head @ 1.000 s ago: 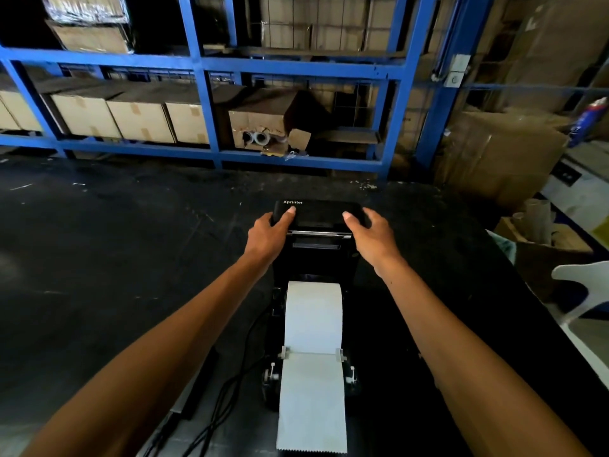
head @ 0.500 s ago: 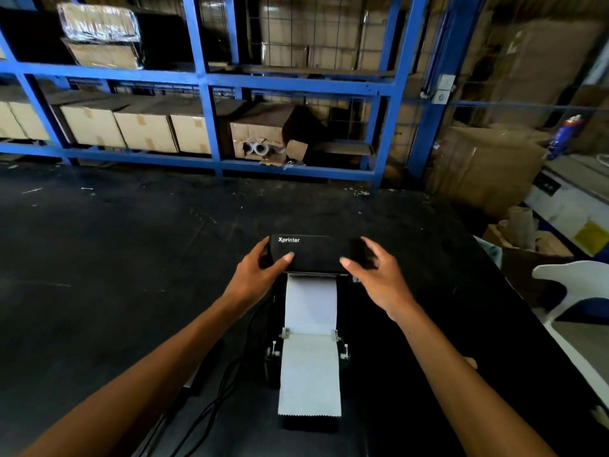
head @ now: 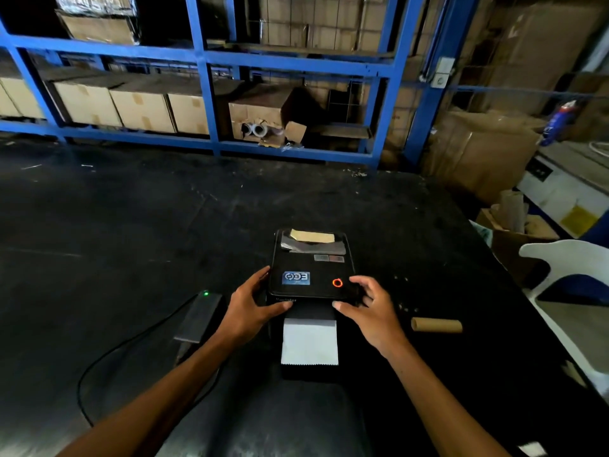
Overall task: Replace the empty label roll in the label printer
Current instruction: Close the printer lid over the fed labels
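The black label printer [head: 311, 268] sits on the dark table with its lid down flat; an orange ring light glows on top. A strip of white label paper [head: 309, 341] sticks out of its front slot toward me. My left hand [head: 250, 308] grips the lid's front left corner, thumb on top. My right hand [head: 369, 308] presses on the front right corner, fingers over the lid edge. An empty brown cardboard core [head: 436, 325] lies on the table to the right of the printer.
A black power adapter [head: 199, 316] with a green light and its cable lie left of the printer. Blue shelving [head: 211, 94] with cardboard boxes stands behind the table. A white plastic chair [head: 566, 291] and boxes sit to the right.
The printer lid has swung down from upright to flat and closed over the label roll. Both hands followed it down toward me. Only the paper's end now shows.
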